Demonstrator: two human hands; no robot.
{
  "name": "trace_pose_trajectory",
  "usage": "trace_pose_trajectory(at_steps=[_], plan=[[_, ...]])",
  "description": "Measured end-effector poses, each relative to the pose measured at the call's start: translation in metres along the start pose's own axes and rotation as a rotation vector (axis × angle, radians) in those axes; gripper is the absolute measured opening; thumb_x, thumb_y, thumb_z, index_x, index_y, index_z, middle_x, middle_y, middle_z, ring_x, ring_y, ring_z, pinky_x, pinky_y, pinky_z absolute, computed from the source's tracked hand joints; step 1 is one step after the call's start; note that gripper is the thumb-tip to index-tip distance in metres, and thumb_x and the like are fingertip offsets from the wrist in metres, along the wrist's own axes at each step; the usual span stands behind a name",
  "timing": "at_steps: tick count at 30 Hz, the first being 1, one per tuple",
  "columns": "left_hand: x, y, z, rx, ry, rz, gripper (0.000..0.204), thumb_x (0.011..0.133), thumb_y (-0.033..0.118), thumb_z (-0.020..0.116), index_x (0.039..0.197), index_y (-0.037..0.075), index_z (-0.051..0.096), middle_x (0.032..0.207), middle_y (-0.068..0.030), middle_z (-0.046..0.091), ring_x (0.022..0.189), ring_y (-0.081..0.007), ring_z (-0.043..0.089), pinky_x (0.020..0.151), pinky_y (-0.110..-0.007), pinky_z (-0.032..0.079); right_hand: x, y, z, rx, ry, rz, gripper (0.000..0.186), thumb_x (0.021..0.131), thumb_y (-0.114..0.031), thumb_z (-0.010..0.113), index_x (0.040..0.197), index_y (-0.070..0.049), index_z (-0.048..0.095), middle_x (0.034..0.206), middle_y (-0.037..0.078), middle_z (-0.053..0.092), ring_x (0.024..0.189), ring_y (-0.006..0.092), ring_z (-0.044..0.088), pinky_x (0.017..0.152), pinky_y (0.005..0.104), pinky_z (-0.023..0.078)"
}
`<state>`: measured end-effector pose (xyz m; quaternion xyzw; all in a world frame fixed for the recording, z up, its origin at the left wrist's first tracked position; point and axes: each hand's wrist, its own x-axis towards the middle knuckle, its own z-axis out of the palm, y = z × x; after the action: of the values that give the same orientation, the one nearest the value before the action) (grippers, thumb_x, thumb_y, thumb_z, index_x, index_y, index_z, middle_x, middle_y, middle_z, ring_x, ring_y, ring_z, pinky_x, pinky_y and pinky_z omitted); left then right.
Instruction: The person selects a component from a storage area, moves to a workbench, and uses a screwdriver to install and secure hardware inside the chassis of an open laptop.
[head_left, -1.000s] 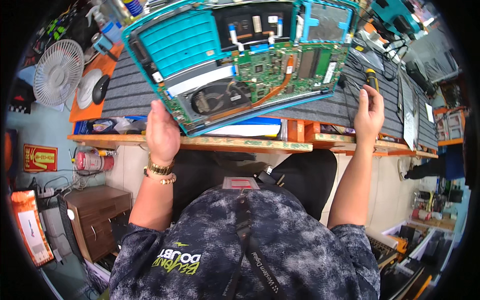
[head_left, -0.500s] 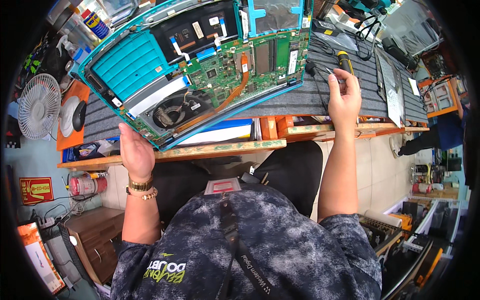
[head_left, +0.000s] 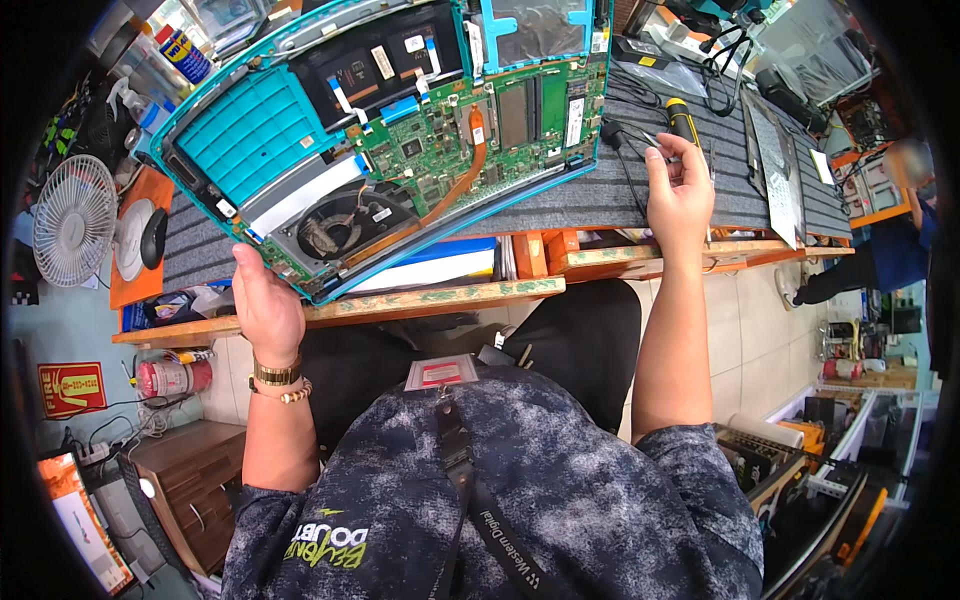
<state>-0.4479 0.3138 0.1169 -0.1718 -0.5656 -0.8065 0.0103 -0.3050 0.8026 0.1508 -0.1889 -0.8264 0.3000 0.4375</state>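
Note:
An opened laptop base (head_left: 450,150) with a turquoise frame is tilted over the bench edge, its green circuit board, black fan (head_left: 350,222) and ribbon cables exposed. My left hand (head_left: 268,305) is at its lower left corner, thumb outside and fingers hidden under the base, seeming to support it. To the right of the laptop, my right hand (head_left: 682,190) is raised with bent fingers. Between its thumb and fingertips is a thin pointed metal tool (head_left: 652,142), perhaps tweezers, mostly hidden by the hand. A black and yellow screwdriver (head_left: 681,118) lies just beyond that hand.
A striped grey mat (head_left: 550,212) covers the bench. Black cables (head_left: 618,135) run close to my right hand, with a loose keyboard (head_left: 778,180) farther right. A white fan (head_left: 75,220) and a blue spray can (head_left: 183,55) stand at left. Another person (head_left: 895,240) is at far right.
The view shifts slightly, so the laptop and both hands appear a little farther left. My hands keep nearly the same pose. The person at far right shows more.

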Motion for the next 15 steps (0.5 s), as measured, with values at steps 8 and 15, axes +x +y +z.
trace_pose_trajectory(at_steps=[8,15], plan=[[0.003,-0.001,0.006,0.047,0.049,0.018,0.066,0.128,0.050,0.040,0.151,-0.007,0.064,0.147,-0.0155,0.073,0.132,-0.0223,0.069,0.115,-0.039,0.051,0.001,0.012,0.000,0.253,0.040,0.044,0.020,0.106,-0.007,0.081,0.124,0.001,0.079,0.101,-0.001,0.073,0.077,0.0037,0.057,0.069,0.0232,0.049],[0.018,0.012,0.017,0.065,0.185,-0.021,0.059,0.127,0.050,0.045,0.144,-0.001,0.070,0.121,-0.0004,0.074,0.099,-0.0056,0.059,0.086,-0.027,0.046,-0.004,0.020,-0.018,0.322,0.155,0.019,0.016,0.109,-0.003,0.075,0.125,0.002,0.078,0.100,-0.002,0.072,0.084,0.0038,0.061,0.072,0.0210,0.048]])
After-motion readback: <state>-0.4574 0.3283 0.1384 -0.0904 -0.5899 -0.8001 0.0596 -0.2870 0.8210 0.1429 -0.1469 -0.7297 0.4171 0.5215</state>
